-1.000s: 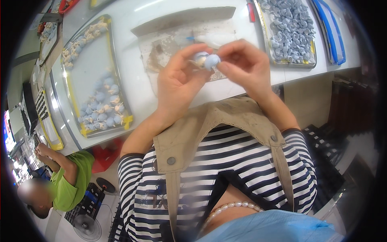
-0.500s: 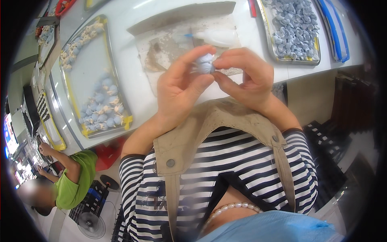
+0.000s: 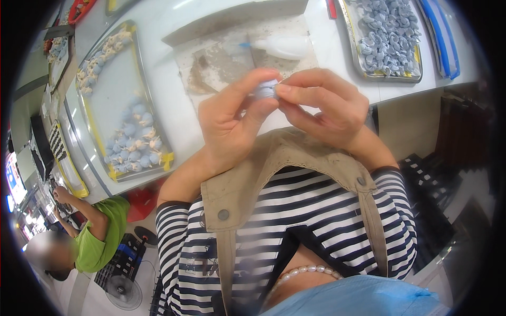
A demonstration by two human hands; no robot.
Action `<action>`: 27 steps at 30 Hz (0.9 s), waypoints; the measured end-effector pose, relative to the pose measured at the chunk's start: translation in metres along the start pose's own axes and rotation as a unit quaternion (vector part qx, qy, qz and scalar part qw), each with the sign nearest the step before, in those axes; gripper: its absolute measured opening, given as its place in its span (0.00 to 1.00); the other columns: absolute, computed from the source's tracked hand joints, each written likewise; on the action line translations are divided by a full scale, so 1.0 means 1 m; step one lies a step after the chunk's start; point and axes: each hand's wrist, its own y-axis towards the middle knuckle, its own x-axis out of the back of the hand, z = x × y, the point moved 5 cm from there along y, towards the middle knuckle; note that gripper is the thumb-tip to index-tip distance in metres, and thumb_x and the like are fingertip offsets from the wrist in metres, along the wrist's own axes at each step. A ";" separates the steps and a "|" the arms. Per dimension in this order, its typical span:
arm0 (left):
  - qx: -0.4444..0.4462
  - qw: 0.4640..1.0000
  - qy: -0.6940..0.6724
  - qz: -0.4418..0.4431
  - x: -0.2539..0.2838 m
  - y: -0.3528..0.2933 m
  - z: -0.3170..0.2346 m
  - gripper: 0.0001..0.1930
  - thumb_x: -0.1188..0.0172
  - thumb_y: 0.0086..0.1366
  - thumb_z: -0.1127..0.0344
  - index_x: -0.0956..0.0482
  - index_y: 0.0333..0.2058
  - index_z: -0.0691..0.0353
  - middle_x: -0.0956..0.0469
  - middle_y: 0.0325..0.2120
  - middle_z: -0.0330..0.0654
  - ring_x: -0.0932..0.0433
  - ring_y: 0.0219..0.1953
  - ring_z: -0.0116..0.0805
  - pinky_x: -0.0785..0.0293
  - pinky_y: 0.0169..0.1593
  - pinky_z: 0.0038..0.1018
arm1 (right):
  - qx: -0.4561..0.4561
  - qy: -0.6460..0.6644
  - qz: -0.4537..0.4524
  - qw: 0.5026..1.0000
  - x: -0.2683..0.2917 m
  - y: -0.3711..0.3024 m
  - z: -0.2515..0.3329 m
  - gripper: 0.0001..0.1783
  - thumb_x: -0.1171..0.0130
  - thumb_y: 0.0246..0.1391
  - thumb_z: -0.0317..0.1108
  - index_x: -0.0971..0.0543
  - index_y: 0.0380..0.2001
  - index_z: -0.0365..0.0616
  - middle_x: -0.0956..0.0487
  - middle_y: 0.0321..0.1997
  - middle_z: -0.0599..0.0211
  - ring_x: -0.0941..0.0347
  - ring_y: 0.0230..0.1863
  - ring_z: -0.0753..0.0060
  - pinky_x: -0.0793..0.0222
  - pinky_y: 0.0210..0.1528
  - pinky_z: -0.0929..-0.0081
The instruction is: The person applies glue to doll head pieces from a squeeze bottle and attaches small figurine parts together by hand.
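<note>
Between both hands is a small pale-blue moulded piece (image 3: 265, 89), rounded and partly covered by fingers. My left hand (image 3: 232, 113) grips it from the left, with thumb and forefinger on either side. From the right, my right hand (image 3: 329, 108) pinches its edge between thumb and fingertips. What lies under the right fingertips is hidden. Just beyond the hands, a white squeeze bottle (image 3: 284, 47) with a blue tip lies on a stained sheet of cardboard (image 3: 221, 66).
At left stands a tray (image 3: 141, 68) of small blue and cream figures (image 3: 132, 142). A metal tray (image 3: 390, 79) at right is heaped with curved grey-blue pieces (image 3: 387, 39), beside a blue-edged tray (image 3: 440, 42). A person in a green shirt (image 3: 103, 237) works at lower left.
Both hands have moved slightly nearer to me with the piece. The right hand has turned a little, and its fingers now cover more of the piece's right edge.
</note>
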 end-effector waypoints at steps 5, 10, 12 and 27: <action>-0.048 0.998 0.034 -0.004 -0.001 0.001 -0.003 0.15 0.42 0.57 0.74 0.27 0.44 0.66 0.24 0.39 0.42 0.26 0.35 0.25 0.28 0.38 0.18 | 0.023 0.015 0.026 0.999 0.001 0.001 0.002 0.14 0.36 0.34 0.18 0.22 0.31 0.37 0.23 0.30 0.60 0.25 0.27 0.72 0.27 0.26 0.82; -0.086 0.995 0.058 -0.004 -0.003 0.002 -0.006 0.16 0.42 0.57 0.74 0.28 0.46 0.66 0.25 0.41 0.42 0.27 0.37 0.24 0.29 0.37 0.17 | -0.017 0.010 0.010 1.000 0.000 0.005 0.003 0.14 0.35 0.34 0.20 0.21 0.29 0.40 0.23 0.29 0.63 0.25 0.26 0.72 0.27 0.26 0.82; 0.032 0.995 -0.093 -0.025 -0.006 0.004 -0.001 0.19 0.43 0.58 0.74 0.31 0.48 0.66 0.27 0.44 0.41 0.28 0.38 0.24 0.30 0.39 0.17 | -0.030 0.008 -0.006 0.999 0.001 0.006 0.000 0.13 0.35 0.33 0.22 0.21 0.28 0.42 0.23 0.29 0.65 0.25 0.26 0.71 0.27 0.25 0.81; 0.019 0.982 -0.189 0.014 -0.012 0.004 0.005 0.19 0.46 0.60 0.73 0.34 0.51 0.66 0.29 0.46 0.42 0.30 0.44 0.26 0.33 0.48 0.20 | -0.096 0.124 -0.040 0.987 0.001 -0.001 -0.011 0.14 0.35 0.33 0.20 0.23 0.28 0.41 0.22 0.30 0.63 0.25 0.30 0.70 0.28 0.31 0.79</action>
